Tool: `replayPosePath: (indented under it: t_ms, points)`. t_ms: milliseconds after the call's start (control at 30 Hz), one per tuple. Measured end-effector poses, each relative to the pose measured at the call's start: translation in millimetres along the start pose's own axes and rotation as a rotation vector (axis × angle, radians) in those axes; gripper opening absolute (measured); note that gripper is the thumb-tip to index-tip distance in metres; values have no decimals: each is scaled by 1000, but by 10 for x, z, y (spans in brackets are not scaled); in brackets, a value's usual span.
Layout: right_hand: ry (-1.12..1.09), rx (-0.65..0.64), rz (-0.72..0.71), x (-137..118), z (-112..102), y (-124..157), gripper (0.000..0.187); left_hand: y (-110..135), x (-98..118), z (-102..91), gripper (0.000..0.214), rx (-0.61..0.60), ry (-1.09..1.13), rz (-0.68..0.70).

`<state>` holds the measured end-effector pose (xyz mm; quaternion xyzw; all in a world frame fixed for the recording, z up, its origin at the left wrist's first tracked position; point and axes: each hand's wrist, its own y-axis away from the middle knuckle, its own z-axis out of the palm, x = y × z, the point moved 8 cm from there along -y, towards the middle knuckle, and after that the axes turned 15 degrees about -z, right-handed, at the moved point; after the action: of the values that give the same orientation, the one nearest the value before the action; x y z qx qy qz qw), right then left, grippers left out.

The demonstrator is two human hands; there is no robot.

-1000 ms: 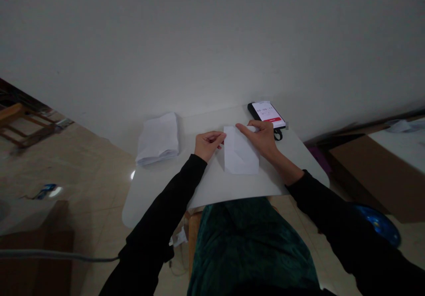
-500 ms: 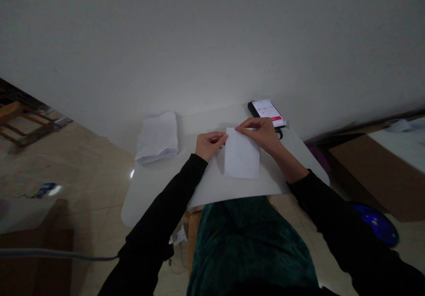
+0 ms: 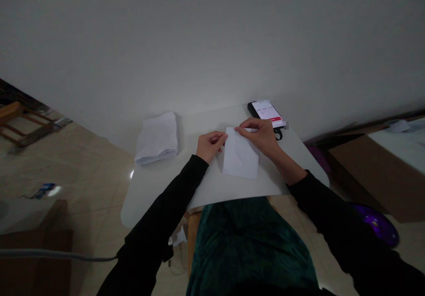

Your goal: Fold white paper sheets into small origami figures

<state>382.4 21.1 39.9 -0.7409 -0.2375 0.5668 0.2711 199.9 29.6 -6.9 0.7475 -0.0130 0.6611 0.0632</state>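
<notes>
A folded sheet of white paper (image 3: pixel 240 158) lies flat in the middle of the white table (image 3: pixel 159 194), with a diagonal crease across it. My right hand (image 3: pixel 260 136) pinches the sheet's top edge between thumb and fingers. My left hand (image 3: pixel 210 146) has its curled fingers at the sheet's left edge, and the fingertips touch the paper. A thick stack of white paper (image 3: pixel 156 138) sits on the table to the left of both hands. A black smartphone (image 3: pixel 265 113) showing a timer lies just beyond my right hand.
A black loop (image 3: pixel 278 134) lies beside the phone. The table's far side meets a white wall (image 3: pixel 212 44). Beyond its right edge stands a cardboard box (image 3: pixel 368 176), with a round purple object (image 3: pixel 376 224) on the tiled floor. A wooden frame (image 3: pixel 16 125) stands at the far left.
My right hand has moved from over the sheet's upper part to its top edge. The sheet has shifted slightly toward me, and its upper flap now lies flatter.
</notes>
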Motion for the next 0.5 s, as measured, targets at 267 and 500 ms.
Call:
replayPosePath:
  t_ms: [267,500]
  points:
    - [48,3,-36,45,-21,14,19,119,-119,297,41,-168,49,-40]
    - [69,40,-59,34,-46,26,19,178,-77,342,32,-118,-62,104]
